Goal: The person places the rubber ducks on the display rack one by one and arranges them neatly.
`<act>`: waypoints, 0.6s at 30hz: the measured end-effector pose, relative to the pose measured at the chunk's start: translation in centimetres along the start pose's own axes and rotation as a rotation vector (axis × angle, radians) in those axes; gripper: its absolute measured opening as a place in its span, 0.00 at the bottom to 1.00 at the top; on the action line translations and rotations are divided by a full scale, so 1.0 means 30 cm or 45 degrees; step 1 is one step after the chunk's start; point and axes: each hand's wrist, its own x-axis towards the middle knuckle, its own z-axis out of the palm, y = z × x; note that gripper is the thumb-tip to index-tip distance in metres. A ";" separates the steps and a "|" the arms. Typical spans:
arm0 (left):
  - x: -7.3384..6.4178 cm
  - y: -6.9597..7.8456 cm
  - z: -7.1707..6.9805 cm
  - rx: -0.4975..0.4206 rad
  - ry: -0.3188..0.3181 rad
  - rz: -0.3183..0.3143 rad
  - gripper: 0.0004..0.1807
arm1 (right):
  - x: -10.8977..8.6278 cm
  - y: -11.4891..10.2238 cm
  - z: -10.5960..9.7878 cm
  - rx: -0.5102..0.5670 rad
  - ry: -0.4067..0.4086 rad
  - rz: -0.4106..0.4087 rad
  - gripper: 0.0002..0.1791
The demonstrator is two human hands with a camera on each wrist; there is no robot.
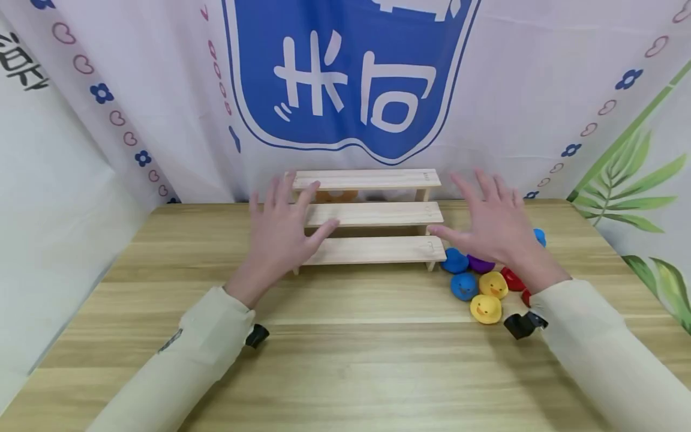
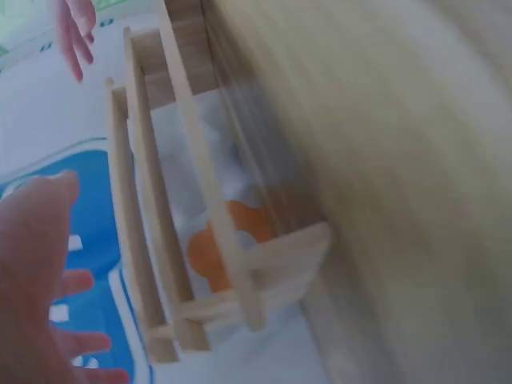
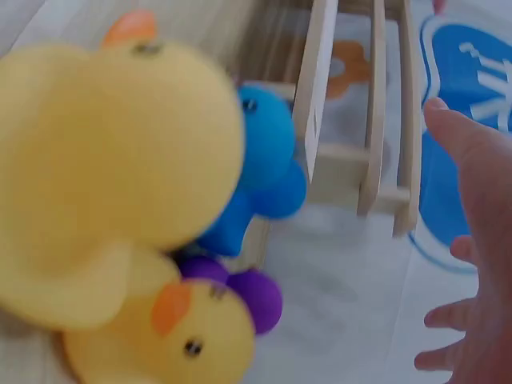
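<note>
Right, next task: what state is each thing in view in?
Left hand: fingers spread, holding nothing
Right hand: fingers spread, holding nothing
Wooden stand: upright on the table
Yellow ducks: upright, close together
Blue toys: on the table
Purple toy: partly hidden
Red toys: partly hidden
Banner: hanging

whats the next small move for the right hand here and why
Probably lower the right hand toward the front yellow duck: that hand is spread and holds nothing, the duck sits uncovered on the table, and no duck shows on the wooden shelf.
</note>
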 end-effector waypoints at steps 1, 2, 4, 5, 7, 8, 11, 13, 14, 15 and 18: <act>-0.005 -0.010 0.004 -0.050 0.033 -0.026 0.43 | -0.004 0.015 -0.001 0.016 0.005 0.002 0.61; -0.009 -0.019 0.009 -0.110 0.068 -0.054 0.40 | -0.008 0.032 -0.001 0.039 0.009 0.003 0.61; -0.021 -0.038 0.016 -0.235 0.129 -0.118 0.33 | -0.015 0.065 -0.002 0.094 0.014 0.001 0.59; -0.027 -0.049 0.019 -0.290 0.152 -0.153 0.31 | -0.018 0.082 -0.002 0.124 0.019 -0.001 0.58; -0.036 -0.070 0.025 -0.392 0.177 -0.227 0.29 | -0.024 0.118 -0.002 0.197 0.035 -0.003 0.56; -0.039 -0.078 0.028 -0.438 0.173 -0.260 0.29 | -0.028 0.136 -0.003 0.239 0.044 -0.003 0.55; -0.046 -0.098 0.035 -0.567 0.119 -0.355 0.31 | -0.037 0.189 -0.003 0.360 0.077 0.005 0.53; -0.048 -0.109 0.040 -0.654 0.069 -0.408 0.32 | -0.043 0.221 -0.001 0.431 0.086 0.018 0.52; -0.048 -0.113 0.042 -0.694 0.043 -0.430 0.32 | -0.045 0.236 0.001 0.457 0.083 0.030 0.52; -0.048 -0.117 0.045 -0.739 0.024 -0.450 0.31 | -0.047 0.251 0.003 0.477 0.077 0.046 0.51; -0.044 -0.125 0.055 -0.851 -0.014 -0.494 0.29 | -0.055 0.292 0.010 0.506 0.046 0.109 0.51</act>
